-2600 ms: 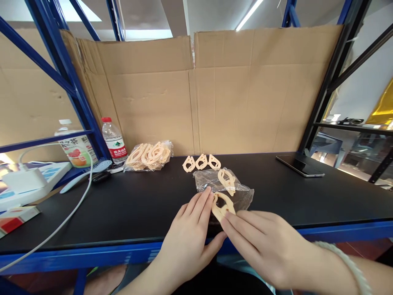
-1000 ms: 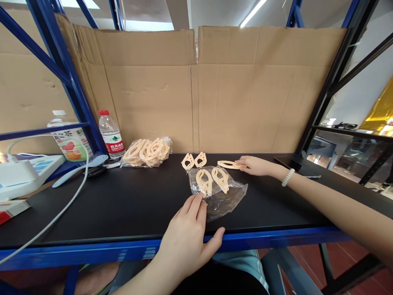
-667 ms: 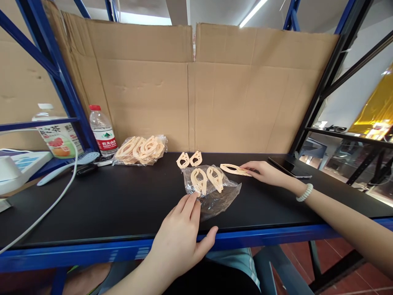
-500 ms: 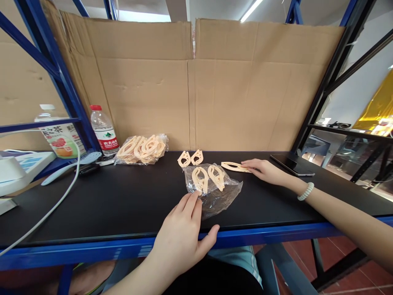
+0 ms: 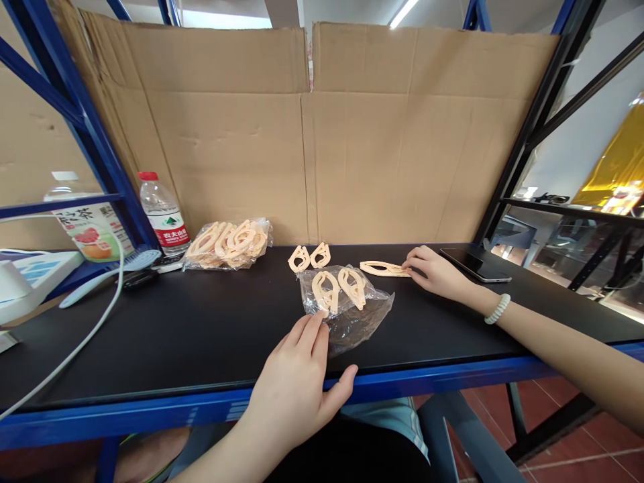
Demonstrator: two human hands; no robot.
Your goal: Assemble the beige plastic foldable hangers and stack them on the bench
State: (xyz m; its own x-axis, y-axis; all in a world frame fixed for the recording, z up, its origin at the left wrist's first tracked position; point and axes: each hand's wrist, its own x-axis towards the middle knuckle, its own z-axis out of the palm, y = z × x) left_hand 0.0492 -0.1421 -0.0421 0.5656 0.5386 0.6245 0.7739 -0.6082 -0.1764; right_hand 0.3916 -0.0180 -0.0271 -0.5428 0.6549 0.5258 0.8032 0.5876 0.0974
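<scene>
My left hand (image 5: 294, 379) lies with fingers stretched out and thumb apart. Its fingertips rest on the lower left edge of a clear plastic bag (image 5: 352, 329) and touch the lower end of a beige folding hanger (image 5: 326, 292). A second beige folding hanger (image 5: 352, 288) lies beside that one, at the bag. My right hand (image 5: 437, 274), with a pale coiled band at the wrist, has its thumb and fingers closed on the right end of a long, narrow folded hanger (image 5: 383, 269) lying flat on the table. Two small beige loop-shaped pieces (image 5: 309, 257) lie behind the bag.
A filled bag of beige hangers (image 5: 229, 245) lies at the back left, near a red-capped water bottle (image 5: 164, 218). A phone (image 5: 475, 265) lies right of my right hand. A white cable (image 5: 95, 329) crosses the table's left side, and cardboard (image 5: 241, 154) walls the back.
My right hand's fingertips have slid slightly right, to the very end of the folded hanger. My left hand stays at the bag. The whole view has shifted a little.
</scene>
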